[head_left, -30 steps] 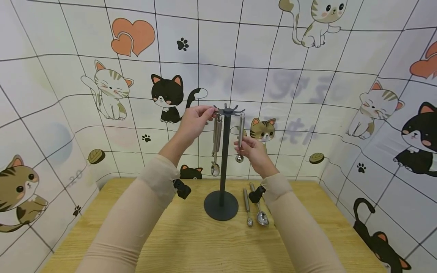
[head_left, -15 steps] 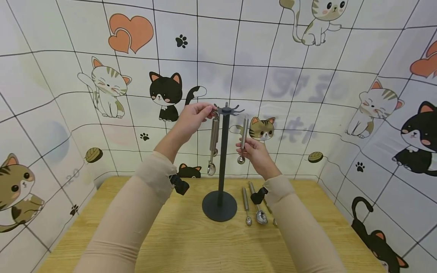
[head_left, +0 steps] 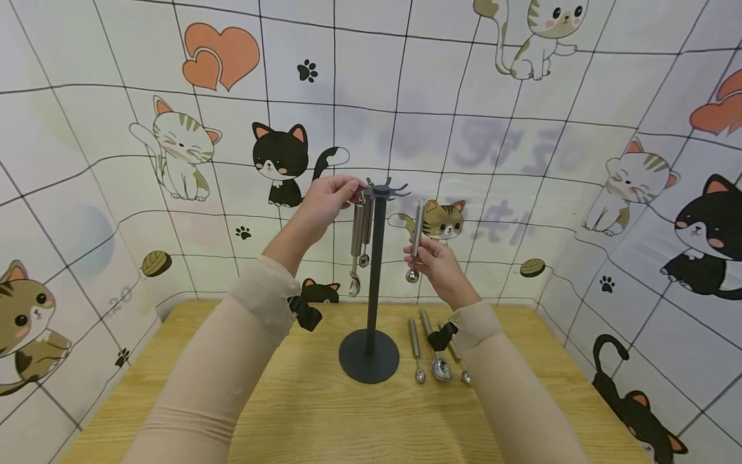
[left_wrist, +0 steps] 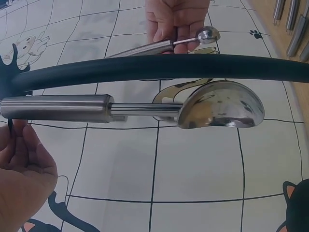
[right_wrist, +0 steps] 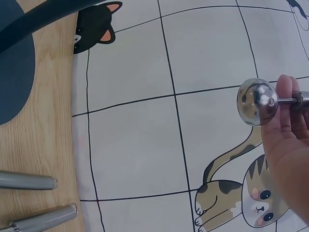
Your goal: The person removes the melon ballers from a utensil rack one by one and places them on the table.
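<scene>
Steel scoop, bowl down, is pinched by the right hand; the left hand pinches the dark stand near its top.

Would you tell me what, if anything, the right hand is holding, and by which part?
The right hand holds a metal scoop by the lower end of its handle, near the bowl.

Your pale-wood table backs onto a white, cat-printed wall covering.
Ahead of you at twelve o'clock, the wall covering carries wavy dark grid lines, and its sides angle toward you at nine and three; orange hearts sit at eleven, a black cat at ten, faint bluish lettering at two, while your grained tabletop fills six o'clock under soft light.
</scene>
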Motion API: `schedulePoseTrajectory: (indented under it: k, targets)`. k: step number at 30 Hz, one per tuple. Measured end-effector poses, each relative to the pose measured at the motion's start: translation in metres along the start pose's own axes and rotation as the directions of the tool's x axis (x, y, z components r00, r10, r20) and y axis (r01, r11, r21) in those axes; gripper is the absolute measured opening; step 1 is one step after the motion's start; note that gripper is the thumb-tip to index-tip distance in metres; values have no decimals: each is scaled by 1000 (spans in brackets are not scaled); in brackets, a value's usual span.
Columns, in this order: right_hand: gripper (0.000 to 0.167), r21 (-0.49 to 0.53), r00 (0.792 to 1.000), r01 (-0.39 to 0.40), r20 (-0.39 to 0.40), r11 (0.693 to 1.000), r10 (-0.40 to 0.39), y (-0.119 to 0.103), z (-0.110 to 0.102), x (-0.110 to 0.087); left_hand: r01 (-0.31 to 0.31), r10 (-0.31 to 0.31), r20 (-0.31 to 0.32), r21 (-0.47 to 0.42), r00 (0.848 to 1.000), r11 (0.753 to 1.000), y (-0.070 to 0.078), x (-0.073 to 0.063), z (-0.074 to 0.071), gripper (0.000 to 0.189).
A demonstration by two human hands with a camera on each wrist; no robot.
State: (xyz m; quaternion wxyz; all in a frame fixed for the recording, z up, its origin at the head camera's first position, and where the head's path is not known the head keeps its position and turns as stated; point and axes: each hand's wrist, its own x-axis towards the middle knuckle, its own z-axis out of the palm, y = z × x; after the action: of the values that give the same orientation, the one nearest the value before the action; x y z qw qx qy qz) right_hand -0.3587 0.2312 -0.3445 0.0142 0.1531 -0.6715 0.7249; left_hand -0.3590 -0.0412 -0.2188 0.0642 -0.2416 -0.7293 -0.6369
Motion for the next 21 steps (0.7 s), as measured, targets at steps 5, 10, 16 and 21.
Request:
schedulePoseTrajectory:
  k: [5,10,16,21]
  targets:
    - [41,-15,1000,-8,-4,1000,8,3,-5,-8,16,-15,-16,13,1000,1000,-2,-1,-1,27]
    - [42,-28,1000,-10,-21,1000,10,4,-11,-15,14,-13,-20,2,1000,1000,-2,-3,-2,28]
    - [44,-34,999,-21,-31,999,20,8,-20,-20,6,-6,-26,3,1000,1000,-2,-4,-1,29]
    - [42,-35,999,-21,-27,999,20,13,-27,-27,-7,7,-18,-12,1000,1000,-5,-3,1,30]
